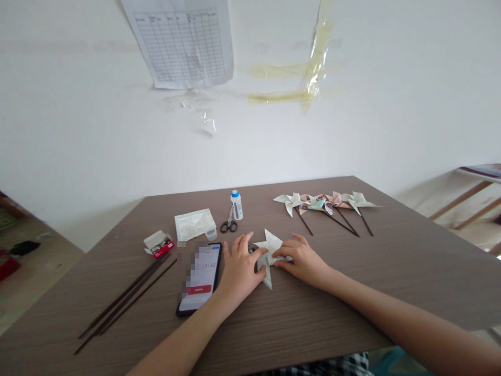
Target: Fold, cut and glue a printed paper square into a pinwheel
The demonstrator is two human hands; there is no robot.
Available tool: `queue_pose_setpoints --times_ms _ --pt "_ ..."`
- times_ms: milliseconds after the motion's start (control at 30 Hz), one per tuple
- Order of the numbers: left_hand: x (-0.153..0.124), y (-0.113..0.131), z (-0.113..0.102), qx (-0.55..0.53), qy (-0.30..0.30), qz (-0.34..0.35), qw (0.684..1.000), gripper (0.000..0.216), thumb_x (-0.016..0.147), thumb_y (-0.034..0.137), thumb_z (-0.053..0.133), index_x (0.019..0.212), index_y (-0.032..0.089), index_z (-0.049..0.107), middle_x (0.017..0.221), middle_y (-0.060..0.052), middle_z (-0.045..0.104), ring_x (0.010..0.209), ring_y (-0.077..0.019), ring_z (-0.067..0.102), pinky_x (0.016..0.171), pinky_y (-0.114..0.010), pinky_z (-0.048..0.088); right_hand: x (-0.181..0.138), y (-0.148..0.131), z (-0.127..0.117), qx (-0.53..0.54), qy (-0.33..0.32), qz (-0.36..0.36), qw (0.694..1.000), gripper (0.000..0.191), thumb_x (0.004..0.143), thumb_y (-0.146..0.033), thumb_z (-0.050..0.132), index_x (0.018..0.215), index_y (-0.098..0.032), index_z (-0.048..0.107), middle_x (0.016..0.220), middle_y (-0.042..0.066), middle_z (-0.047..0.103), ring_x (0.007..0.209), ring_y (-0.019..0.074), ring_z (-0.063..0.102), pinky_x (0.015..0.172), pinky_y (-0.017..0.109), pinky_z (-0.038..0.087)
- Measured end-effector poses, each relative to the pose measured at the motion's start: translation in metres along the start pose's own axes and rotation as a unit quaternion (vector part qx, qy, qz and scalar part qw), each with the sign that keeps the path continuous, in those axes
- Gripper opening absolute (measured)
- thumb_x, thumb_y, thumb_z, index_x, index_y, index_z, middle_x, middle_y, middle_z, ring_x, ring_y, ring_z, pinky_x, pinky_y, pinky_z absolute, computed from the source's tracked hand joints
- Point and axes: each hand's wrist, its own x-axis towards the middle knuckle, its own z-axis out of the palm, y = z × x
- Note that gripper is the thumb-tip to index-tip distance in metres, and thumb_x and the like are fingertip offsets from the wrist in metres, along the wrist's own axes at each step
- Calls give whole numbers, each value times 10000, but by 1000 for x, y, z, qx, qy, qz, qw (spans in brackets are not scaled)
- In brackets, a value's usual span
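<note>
A printed-paper pinwheel (273, 241) lies on the table between my hands, its pointed blades spread out. My left hand (243, 263) is closed on its left side, thumb and index finger at the paper near the middle. My right hand (303, 258) pinches the right side, fingertips close to the centre. Part of a dark round object (251, 248) shows behind my left fingers; its kind is unclear. Left of my left hand lies a phone (201, 277) with a lit screen. The pinwheel's right blade is mostly covered by my right fingers.
Finished pinwheels on sticks (321, 202) lie at the back right. Behind my left hand are black-handled scissors (229, 225), a white bottle with a blue cap (237, 206), a small clear cup (211, 233) and paper sheets (194, 223). An open small box (158, 243) and dark sticks (125, 300) lie left.
</note>
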Motion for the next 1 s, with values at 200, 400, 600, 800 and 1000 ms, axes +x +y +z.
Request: queue_pose_setpoints --times_ms 200,400,600,800,1000 --pt "1 -2 3 -7 -10 3 1000 390 968 202 877 1329 347 906 1800 -152 556 1670 -498 488 1356 -908 261 0 0 -1 6 0 0 1000 144 1057 -243 836 1177 -290 900 1118 69 888 1146 323 846 1313 716 447" --pt "2 -3 4 13 -36 6 999 386 1022 245 828 1372 398 884 1852 -97 506 1705 -465 450 1366 -904 237 -2 7 4 11 12 -21 1000 133 1080 -277 809 1176 -293 900 1125 79 891 1134 315 840 1324 689 431" --pt "2 -4 5 31 -54 15 998 413 1057 270 790 1441 410 848 1867 -106 486 1733 -465 407 1362 -907 228 -2 9 7 9 9 -16 1000 134 1076 -269 814 1184 -297 889 1128 70 890 1138 313 831 1314 725 431" --pt "1 -6 4 34 -61 14 997 402 1075 296 777 1452 421 842 1865 -113 484 1740 -470 395 1360 -911 223 -2 9 6 6 7 -12 1000 145 1071 -261 818 1188 -307 890 1113 64 888 1147 312 830 1317 709 439" --pt "2 -7 5 24 -55 15 998 402 1062 282 793 1440 407 852 1844 -128 510 1729 -492 411 1352 -923 224 -1 9 7 9 6 -17 1000 141 1077 -266 808 1182 -311 889 1128 65 891 1162 307 823 1336 700 422"
